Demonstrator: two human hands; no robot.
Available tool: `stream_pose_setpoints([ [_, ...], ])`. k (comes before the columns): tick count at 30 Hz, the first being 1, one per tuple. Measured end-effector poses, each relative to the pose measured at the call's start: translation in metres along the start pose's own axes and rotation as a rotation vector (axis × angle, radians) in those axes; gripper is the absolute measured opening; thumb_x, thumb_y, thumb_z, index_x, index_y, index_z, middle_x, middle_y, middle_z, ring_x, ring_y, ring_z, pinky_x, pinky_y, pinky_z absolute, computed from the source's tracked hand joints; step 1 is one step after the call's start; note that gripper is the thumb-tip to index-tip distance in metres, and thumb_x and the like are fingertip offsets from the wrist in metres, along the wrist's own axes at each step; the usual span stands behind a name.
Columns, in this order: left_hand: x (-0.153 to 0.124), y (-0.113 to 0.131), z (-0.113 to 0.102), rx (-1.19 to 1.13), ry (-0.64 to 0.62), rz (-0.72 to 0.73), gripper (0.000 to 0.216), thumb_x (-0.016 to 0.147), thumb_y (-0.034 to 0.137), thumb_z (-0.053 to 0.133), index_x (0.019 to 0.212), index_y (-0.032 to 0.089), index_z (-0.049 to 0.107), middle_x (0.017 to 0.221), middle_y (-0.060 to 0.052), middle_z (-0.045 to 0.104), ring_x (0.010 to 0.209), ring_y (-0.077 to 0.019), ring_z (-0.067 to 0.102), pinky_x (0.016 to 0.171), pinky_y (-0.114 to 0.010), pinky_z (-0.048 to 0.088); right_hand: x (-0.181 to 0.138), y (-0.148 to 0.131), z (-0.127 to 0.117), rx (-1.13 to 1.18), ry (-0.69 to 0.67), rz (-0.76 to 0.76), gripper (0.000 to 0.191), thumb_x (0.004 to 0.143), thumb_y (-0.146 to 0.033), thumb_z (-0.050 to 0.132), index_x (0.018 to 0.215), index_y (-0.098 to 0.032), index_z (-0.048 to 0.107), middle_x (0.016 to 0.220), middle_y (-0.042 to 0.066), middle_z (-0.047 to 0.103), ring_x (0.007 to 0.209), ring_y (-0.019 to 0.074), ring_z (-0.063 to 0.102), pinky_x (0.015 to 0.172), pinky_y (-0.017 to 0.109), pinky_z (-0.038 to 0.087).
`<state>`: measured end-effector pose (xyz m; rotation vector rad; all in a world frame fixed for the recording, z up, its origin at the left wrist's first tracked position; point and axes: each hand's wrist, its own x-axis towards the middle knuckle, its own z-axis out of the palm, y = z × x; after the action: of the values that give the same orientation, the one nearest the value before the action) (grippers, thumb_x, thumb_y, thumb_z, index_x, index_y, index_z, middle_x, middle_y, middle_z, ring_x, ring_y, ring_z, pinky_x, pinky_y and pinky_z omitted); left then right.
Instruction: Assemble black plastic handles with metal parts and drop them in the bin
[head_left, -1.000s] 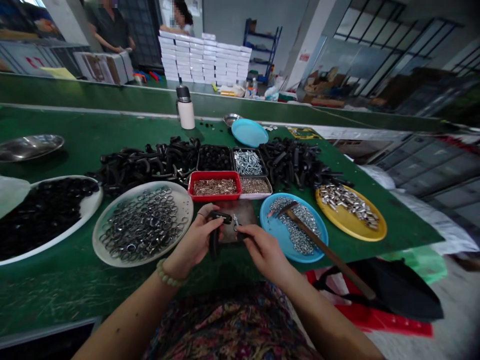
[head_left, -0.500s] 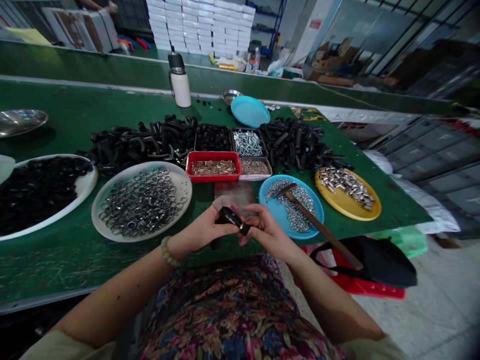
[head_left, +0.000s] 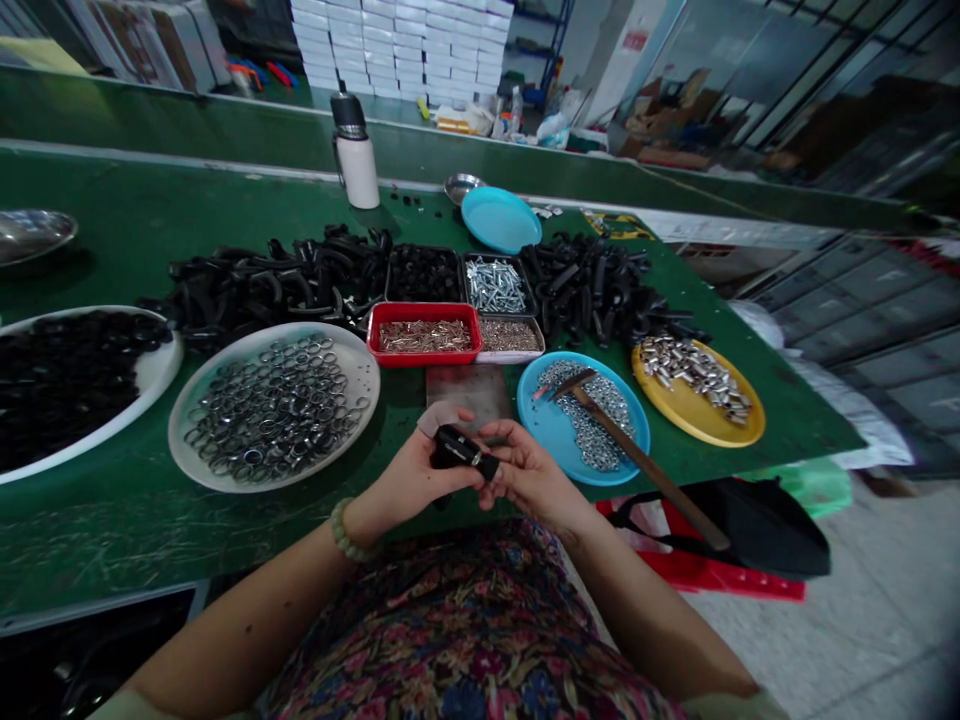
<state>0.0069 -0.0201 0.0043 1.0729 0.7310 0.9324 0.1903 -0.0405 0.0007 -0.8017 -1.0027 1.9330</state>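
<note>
My left hand (head_left: 411, 472) and my right hand (head_left: 529, 472) meet at the near edge of the green table (head_left: 112, 540), both closed on one small black part (head_left: 457, 450) held between them. The left thumb carries a pink cover. A bead bracelet (head_left: 346, 532) sits on my left wrist. Just beyond the hands lies a grey metal block (head_left: 466, 385). A red tray (head_left: 424, 335) of small brass-coloured pieces stands behind it.
A white plate of metal rings (head_left: 274, 405) is at the left, a plate of black rings (head_left: 71, 375) further left. A blue plate of nuts (head_left: 585, 415) bears a hammer (head_left: 637, 460). A yellow plate (head_left: 697, 390), heaps of black parts (head_left: 270, 285) and a flask (head_left: 355, 150) stand beyond.
My hands have drawn together and back toward my body, now both gripping the black part. The camera has tipped downward, so the people at the far bench have left the view.
</note>
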Motion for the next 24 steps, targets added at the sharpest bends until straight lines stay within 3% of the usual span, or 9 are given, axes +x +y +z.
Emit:
stream_pose_setpoints([
  [8, 0.004, -0.003, -0.003, -0.047, 0.133, -0.006, 0.046, 0.069, 0.023, 0.077, 0.109, 0.024, 0.054, 0.078, 0.003, 0.062, 0.063, -0.0107, 0.061, 0.066, -0.024, 0.050, 0.010, -0.002, 0.003, -0.011, 0.037, 0.051, 0.044, 0.079, -0.034, 0.073, 0.110, -0.023, 0.043, 0.079, 0.000, 0.071, 0.060, 0.0122, 0.069, 0.055, 0.020, 0.051],
  [14, 0.008, -0.006, -0.008, -0.043, 0.052, 0.004, 0.048, 0.075, 0.026, 0.073, 0.116, 0.025, 0.050, 0.087, 0.000, 0.062, 0.068, -0.0119, 0.061, 0.068, -0.025, 0.051, 0.019, -0.001, -0.001, -0.046, 0.035, 0.083, 0.048, 0.080, -0.035, 0.071, 0.113, -0.023, 0.039, 0.077, 0.000, 0.071, 0.061, 0.0140, 0.070, 0.056, 0.024, 0.054],
  [17, 0.010, -0.003, -0.013, 0.058, 0.015, 0.005, 0.070, 0.072, 0.027, 0.075, 0.132, 0.026, 0.038, 0.097, -0.003, 0.062, 0.083, -0.0177, 0.063, 0.076, -0.029, 0.052, 0.024, 0.000, -0.001, -0.135, 0.095, 0.112, 0.047, 0.076, -0.039, 0.072, 0.104, -0.024, 0.037, 0.071, -0.004, 0.068, 0.055, 0.0152, 0.068, 0.051, 0.025, 0.054],
  [19, 0.014, 0.002, -0.021, 0.199, 0.028, -0.012, 0.088, 0.070, 0.029, 0.077, 0.143, 0.024, 0.027, 0.106, -0.008, 0.062, 0.097, -0.0234, 0.062, 0.083, -0.033, 0.051, 0.032, -0.007, -0.004, -0.248, 0.125, 0.135, 0.039, 0.077, -0.039, 0.069, 0.092, -0.024, 0.037, 0.066, -0.006, 0.065, 0.052, 0.0144, 0.067, 0.049, 0.024, 0.052],
  [21, 0.020, 0.007, -0.031, 0.385, 0.063, 0.004, 0.089, 0.074, 0.032, 0.073, 0.147, 0.019, 0.024, 0.120, -0.013, 0.058, 0.113, -0.0283, 0.056, 0.095, -0.037, 0.047, 0.048, -0.024, -0.011, -0.445, 0.061, 0.149, 0.030, 0.082, -0.039, 0.063, 0.086, -0.023, 0.038, 0.066, -0.005, 0.065, 0.055, 0.0150, 0.067, 0.051, 0.026, 0.052],
  [23, 0.031, 0.010, -0.039, 0.595, 0.041, 0.077, 0.083, 0.079, 0.033, 0.066, 0.148, 0.016, 0.024, 0.136, -0.017, 0.049, 0.128, -0.0302, 0.046, 0.105, -0.039, 0.038, 0.077, -0.048, -0.022, -0.791, 0.013, 0.063, 0.020, 0.088, -0.038, 0.055, 0.086, -0.021, 0.044, 0.074, 0.001, 0.067, 0.065, 0.0168, 0.068, 0.060, 0.030, 0.053],
  [24, 0.038, 0.010, -0.040, 0.713, 0.002, 0.126, 0.081, 0.080, 0.032, 0.065, 0.148, 0.016, 0.024, 0.143, -0.018, 0.043, 0.133, -0.0307, 0.041, 0.109, -0.040, 0.034, 0.097, -0.060, -0.028, -1.024, 0.060, -0.040, 0.018, 0.091, -0.036, 0.050, 0.086, -0.020, 0.048, 0.080, 0.004, 0.068, 0.070, 0.0174, 0.067, 0.065, 0.032, 0.052],
])
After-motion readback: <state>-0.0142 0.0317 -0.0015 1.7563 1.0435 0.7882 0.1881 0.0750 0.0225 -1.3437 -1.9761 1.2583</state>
